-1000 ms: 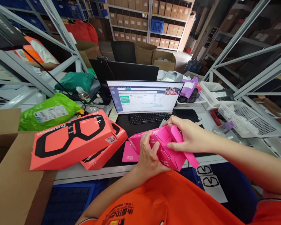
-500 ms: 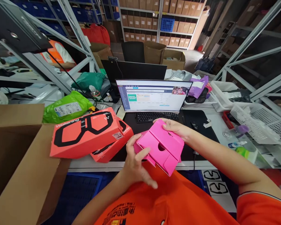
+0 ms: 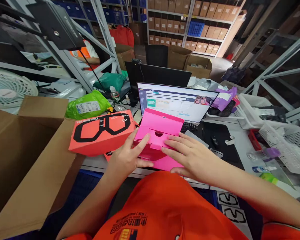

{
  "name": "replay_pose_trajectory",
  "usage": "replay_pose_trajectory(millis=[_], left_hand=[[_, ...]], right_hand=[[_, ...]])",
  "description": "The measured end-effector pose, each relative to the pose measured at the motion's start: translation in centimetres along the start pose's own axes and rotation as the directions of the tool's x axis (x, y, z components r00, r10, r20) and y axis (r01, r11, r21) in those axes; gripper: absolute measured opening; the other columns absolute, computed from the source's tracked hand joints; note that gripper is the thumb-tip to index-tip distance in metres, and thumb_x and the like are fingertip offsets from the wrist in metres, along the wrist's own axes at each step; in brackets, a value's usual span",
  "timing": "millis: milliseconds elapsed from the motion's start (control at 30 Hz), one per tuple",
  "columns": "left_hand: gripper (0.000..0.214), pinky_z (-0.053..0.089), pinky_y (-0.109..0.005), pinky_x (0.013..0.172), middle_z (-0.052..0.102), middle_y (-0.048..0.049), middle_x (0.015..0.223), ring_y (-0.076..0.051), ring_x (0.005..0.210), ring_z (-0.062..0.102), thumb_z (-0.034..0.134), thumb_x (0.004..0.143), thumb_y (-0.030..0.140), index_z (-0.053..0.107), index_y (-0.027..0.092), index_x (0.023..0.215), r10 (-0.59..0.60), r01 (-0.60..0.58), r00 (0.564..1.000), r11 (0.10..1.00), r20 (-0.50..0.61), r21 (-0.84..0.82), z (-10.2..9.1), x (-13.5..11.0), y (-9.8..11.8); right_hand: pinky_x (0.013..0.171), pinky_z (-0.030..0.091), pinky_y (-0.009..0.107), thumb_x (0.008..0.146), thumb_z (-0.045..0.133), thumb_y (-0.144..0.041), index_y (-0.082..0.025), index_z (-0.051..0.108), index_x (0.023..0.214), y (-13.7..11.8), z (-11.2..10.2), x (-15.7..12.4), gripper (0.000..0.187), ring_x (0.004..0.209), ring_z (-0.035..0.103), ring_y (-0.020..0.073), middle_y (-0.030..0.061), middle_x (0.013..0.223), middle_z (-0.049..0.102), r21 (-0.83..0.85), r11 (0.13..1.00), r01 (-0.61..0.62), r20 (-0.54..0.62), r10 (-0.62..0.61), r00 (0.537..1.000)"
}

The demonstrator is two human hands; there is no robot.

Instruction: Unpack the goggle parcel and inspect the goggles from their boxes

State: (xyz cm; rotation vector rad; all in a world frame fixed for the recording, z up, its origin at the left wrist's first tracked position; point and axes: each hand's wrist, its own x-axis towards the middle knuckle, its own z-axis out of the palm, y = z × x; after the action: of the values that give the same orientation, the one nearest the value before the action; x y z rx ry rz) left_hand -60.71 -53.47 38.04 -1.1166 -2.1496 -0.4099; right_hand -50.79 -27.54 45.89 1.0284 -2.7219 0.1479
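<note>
A bright pink cardboard box (image 3: 160, 128) stands on the desk edge in front of me, its flat face with a small round notch toward me. My left hand (image 3: 126, 158) grips its left side, thumb up against the front. My right hand (image 3: 190, 155) lies over the lower right of the box with fingers stretched across the front flap. Left of it lie two coral-red boxes printed with black goggles (image 3: 102, 131), one stacked on the other.
A monitor (image 3: 176, 101) and keyboard (image 3: 190, 126) stand behind the pink box. A large open brown carton (image 3: 27, 156) fills the left. A green parcel (image 3: 87, 105), white baskets (image 3: 282, 140) at right, a fan (image 3: 7, 90) and shelving surround the desk.
The pink box was held in the air and turned over; now it rests on the desk edge with both hands pressed on its front. The view has shifted left.
</note>
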Motion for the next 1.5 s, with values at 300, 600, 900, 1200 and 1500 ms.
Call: replay_pose_trajectory(millis=[300,600,900,1200,1500], left_hand=[[0.101,0.065,-0.031,0.068,0.078,-0.0137,0.104,-0.028,0.083,0.078,0.068,0.073,0.076,0.040,0.016,0.149,-0.339,0.289,0.925,0.921,-0.173,-0.260,1.3,-2.7,0.1],[0.095,0.067,-0.042,0.074,0.076,-0.0113,0.097,-0.029,0.086,0.077,0.077,0.065,0.075,0.046,0.015,0.132,-0.698,0.509,0.714,0.566,-0.048,-0.649,3.5,-4.4,1.8],[0.070,0.059,-0.050,0.093,0.063,-0.0154,0.122,-0.031,0.116,0.067,0.082,0.072,0.058,0.047,0.021,0.120,-0.626,0.444,0.725,0.744,-0.288,-0.499,5.5,-3.7,2.5],[0.068,0.059,-0.031,0.066,0.051,-0.0005,0.101,-0.014,0.077,0.064,0.087,0.071,0.047,0.041,0.026,0.116,-0.614,0.342,0.655,0.760,-0.440,-0.552,6.3,-4.0,2.9],[0.056,0.059,-0.030,0.059,0.058,-0.0011,0.091,-0.017,0.072,0.066,0.083,0.078,0.040,0.042,0.026,0.114,-0.450,0.317,0.770,0.885,-0.451,-0.341,4.8,-3.6,4.6]], right_hand=[[0.090,0.052,0.040,0.097,0.060,-0.020,-0.019,0.069,0.101,3.3,1.2,1.7,0.010,0.097,0.059,0.0232,0.0075,0.091,0.067,-0.144,0.984,0.105,-0.132,-0.124,0.983],[0.077,0.056,0.033,0.083,0.080,-0.023,-0.021,0.071,0.097,5.1,3.9,0.4,0.017,0.082,0.065,0.0201,0.0010,0.071,0.066,-0.056,0.998,-0.042,-0.548,0.004,0.836],[0.070,0.055,0.039,0.082,0.081,-0.032,-0.027,0.080,0.089,7.9,3.8,-0.3,0.009,0.079,0.067,0.0223,0.0022,0.068,0.069,0.349,0.923,-0.158,-0.471,0.319,0.822],[0.060,0.053,0.039,0.061,0.092,-0.049,-0.026,0.076,0.064,6.7,9.2,-0.3,0.029,0.064,0.059,0.0196,0.0003,0.055,0.061,0.875,0.477,-0.078,-0.320,0.693,0.646],[0.078,0.056,0.042,0.087,0.074,-0.031,-0.027,0.079,0.102,5.3,4.0,-1.3,0.016,0.086,0.066,0.0240,0.0061,0.085,0.072,0.413,0.826,-0.384,-0.394,0.542,0.742]])
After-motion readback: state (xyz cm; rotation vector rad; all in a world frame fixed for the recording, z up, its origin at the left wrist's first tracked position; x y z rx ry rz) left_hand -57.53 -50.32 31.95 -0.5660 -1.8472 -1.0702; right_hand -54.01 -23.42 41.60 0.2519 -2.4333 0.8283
